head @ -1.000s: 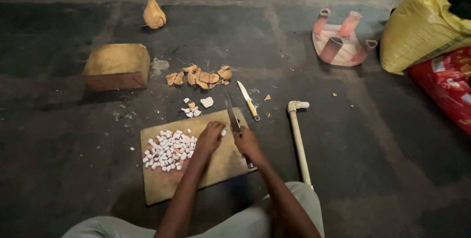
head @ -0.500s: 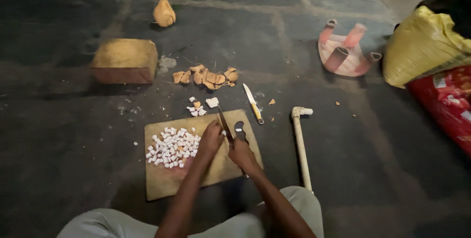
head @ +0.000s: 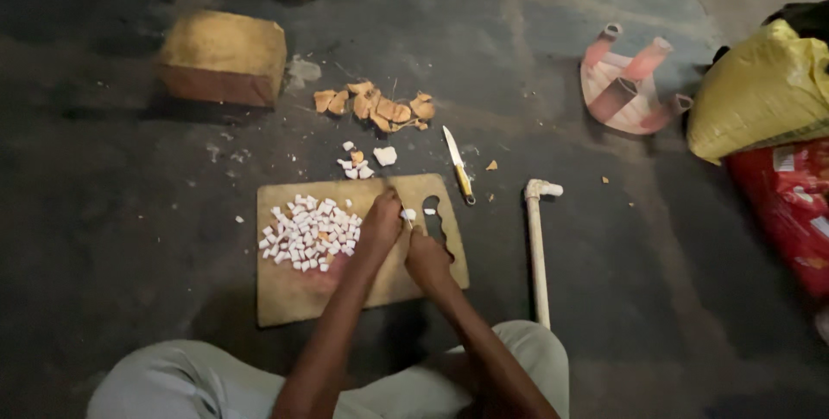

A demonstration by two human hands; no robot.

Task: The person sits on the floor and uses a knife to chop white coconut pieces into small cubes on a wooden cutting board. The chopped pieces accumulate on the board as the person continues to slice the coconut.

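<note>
A wooden cutting board (head: 298, 298) lies on the dark floor in front of my legs. A heap of small white diced pieces (head: 309, 231) covers its left half. My left hand (head: 382, 222) rests fingertips down on the board beside a small white piece (head: 408, 214). My right hand (head: 427, 262) is closed just to the right of it, around what looks like a knife handle, with a thin dark blade reaching up between both hands. The blade is hard to make out.
A second knife with a yellow handle (head: 458, 165) lies beyond the board. Around it are white chunks (head: 385, 156), brown shell scraps (head: 377, 107), a yellowish block (head: 223, 56), a white pipe (head: 538, 251), an overturned pink stool (head: 623, 82), a yellow sack (head: 760, 91) and a red sack (head: 790, 212).
Both hands stay together at the board's right side, shifting only slightly. The blade, which stood out clearly beyond the fingers before, is now mostly hidden between the hands.
</note>
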